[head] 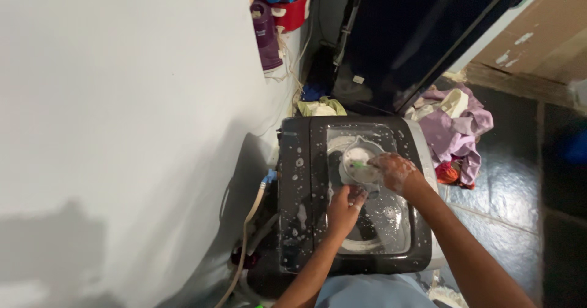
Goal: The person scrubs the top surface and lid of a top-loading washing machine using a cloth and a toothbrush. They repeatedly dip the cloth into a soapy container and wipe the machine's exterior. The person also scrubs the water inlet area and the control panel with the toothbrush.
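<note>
While the left hand (343, 207) gripped the round grey filter (359, 164) steady, the soapy right hand (391, 170), closed on a green brush (362, 165), needed short, firm strokes above the washing machine (293, 192).

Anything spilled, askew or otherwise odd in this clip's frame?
Yes. White suds are splattered across the dark lid of the washing machine, and the right hand is coated in foam. Clothes lie heaped on the floor beside the machine rather than in any basket.

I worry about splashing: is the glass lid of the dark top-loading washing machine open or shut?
Shut. The glass lid lies flat on the dark washing machine, flecked with foam, and both hands work a soapy round plastic part on top of it.
</note>
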